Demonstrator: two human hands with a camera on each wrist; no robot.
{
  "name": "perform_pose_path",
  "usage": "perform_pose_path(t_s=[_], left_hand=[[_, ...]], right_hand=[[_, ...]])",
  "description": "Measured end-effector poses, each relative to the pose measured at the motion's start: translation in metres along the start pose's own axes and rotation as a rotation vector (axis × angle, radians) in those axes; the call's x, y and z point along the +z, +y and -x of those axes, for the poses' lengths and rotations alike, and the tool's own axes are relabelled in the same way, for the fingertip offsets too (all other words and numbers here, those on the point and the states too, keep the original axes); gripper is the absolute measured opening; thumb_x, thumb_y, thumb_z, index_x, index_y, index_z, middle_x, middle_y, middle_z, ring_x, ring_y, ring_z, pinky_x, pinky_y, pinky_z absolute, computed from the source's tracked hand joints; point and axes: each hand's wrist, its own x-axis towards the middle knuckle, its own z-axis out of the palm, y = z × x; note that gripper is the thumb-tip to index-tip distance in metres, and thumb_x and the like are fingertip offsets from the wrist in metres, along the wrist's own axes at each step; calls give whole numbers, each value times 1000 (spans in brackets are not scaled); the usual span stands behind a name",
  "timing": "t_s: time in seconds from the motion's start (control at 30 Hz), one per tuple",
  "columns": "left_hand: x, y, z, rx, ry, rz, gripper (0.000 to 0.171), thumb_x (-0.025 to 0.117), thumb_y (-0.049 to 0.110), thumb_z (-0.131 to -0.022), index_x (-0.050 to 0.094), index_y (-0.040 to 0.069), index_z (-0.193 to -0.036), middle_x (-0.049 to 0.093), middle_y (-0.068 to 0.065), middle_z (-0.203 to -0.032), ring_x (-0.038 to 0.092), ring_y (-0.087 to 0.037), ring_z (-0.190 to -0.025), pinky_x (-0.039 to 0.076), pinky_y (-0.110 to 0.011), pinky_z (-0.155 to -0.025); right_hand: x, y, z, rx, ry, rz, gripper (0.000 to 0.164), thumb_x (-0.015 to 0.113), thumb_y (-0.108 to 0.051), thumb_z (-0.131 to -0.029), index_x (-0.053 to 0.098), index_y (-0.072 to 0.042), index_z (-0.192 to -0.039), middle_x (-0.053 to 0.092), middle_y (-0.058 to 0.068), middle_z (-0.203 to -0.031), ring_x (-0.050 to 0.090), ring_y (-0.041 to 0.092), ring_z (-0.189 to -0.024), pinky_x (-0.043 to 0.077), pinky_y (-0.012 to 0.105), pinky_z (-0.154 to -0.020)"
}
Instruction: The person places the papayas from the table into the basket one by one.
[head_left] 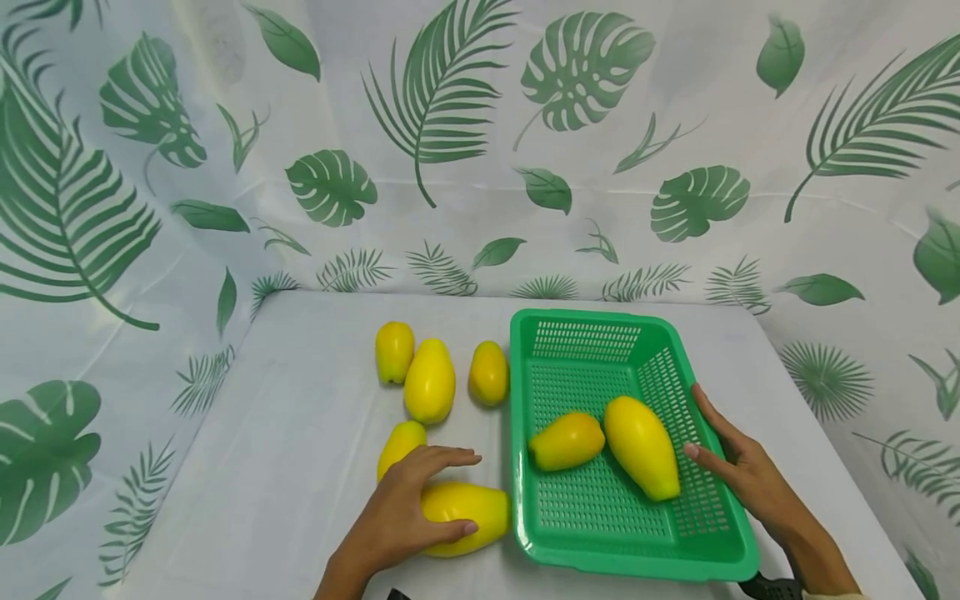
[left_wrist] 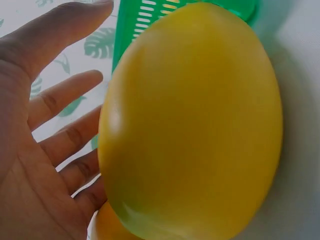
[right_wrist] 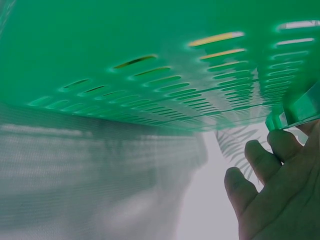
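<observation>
My left hand (head_left: 408, 508) hovers around a large yellow papaya (head_left: 474, 510) lying left of the basket, its thumb and fingers spread apart. In the left wrist view that papaya (left_wrist: 192, 125) fills the middle, and the fingers extend beside it. A smaller papaya (head_left: 399, 446) is partly hidden behind the hand. With my right hand (head_left: 757, 475) I grip the right rim of a green plastic basket (head_left: 637, 568), thumb over the edge and fingers along the outside. Inside the basket lie an orange-yellow papaya (head_left: 567, 442) and a bigger yellow papaya (head_left: 642, 447).
Farther back on the white tabletop (head_left: 292, 417) are a small papaya (head_left: 394, 352), a longer papaya (head_left: 430, 382) and another papaya (head_left: 489, 373) close to the basket's left side. A leaf-printed white sheet (head_left: 465, 108) hangs behind and at both sides.
</observation>
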Motion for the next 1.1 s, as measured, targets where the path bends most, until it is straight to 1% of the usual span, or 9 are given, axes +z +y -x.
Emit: perform_pose_path(t_s=[0.13, 0.3, 0.47, 0.53, 0.7, 0.8, 0.97, 1.03, 1.1], left_hand=[[1, -2, 2, -16, -23, 4, 67, 93, 43, -79, 64, 44, -139, 63, 28, -140, 61, -5, -131, 50, -38, -113], [3, -2, 3, -46, -75, 1, 69, 94, 43, -77, 63, 46, -139, 63, 28, -140, 61, -7, -133, 49, -41, -115], [5, 0, 4, -62, -115, -11, 70, 95, 40, -76, 64, 45, -139, 62, 27, -141, 60, -8, -134, 47, -43, -116], [6, 0, 4, -60, -125, -28, 70, 95, 40, -76, 64, 44, -139, 62, 27, -141, 59, -9, -134, 47, -44, -116], [7, 1, 3, -21, -146, -124, 72, 95, 40, -75, 65, 39, -140, 64, 24, -140, 60, -9, -132, 47, -45, -116], [8, 2, 3, -11, -177, -170, 72, 95, 41, -74, 66, 36, -140, 66, 22, -138, 61, -10, -130, 47, -45, -115], [10, -1, 5, -106, -286, -133, 76, 92, 53, -75, 65, 35, -143, 66, 21, -138, 61, -11, -128, 48, -44, -114], [12, -4, 8, -145, -310, -107, 79, 91, 56, -74, 63, 36, -145, 65, 21, -139, 60, -11, -129, 48, -45, -114], [13, -7, 9, -151, -311, -87, 80, 90, 57, -74, 62, 37, -146, 64, 21, -141, 60, -12, -130, 48, -47, -115]], right_hand=[[0, 0, 0, -4, -5, -22, 81, 56, -16, -111, 5, -34, -171, -1, -13, -179, 13, -24, -145, 26, -4, -102], [1, 1, 1, 0, 2, -15, 81, 56, -17, -111, 5, -34, -171, 0, -14, -179, 15, -25, -144, 29, -3, -101], [1, 2, 1, -10, 5, -18, 82, 57, -16, -110, 6, -34, -172, 1, -14, -179, 15, -24, -144, 29, -2, -102], [1, 1, 0, -13, 5, -22, 82, 57, -15, -110, 6, -34, -172, 0, -14, -179, 15, -24, -144, 28, -3, -102], [1, 1, 0, -26, 6, -29, 82, 56, -14, -110, 6, -32, -172, 0, -12, -179, 15, -24, -145, 28, -3, -103], [1, 2, 0, -28, 7, -27, 82, 56, -14, -110, 6, -32, -172, 1, -12, -179, 15, -24, -145, 28, -3, -103], [1, 1, 0, -28, 3, -34, 81, 56, -14, -110, 6, -32, -172, 1, -11, -180, 15, -24, -145, 28, -3, -102], [0, 1, 0, -29, 2, -34, 81, 55, -14, -110, 6, -32, -172, 1, -11, -180, 16, -24, -145, 28, -3, -102], [0, 1, 2, -28, 4, -36, 81, 55, -14, -110, 6, -32, -172, 1, -10, -180, 16, -24, -145, 28, -3, -102]])
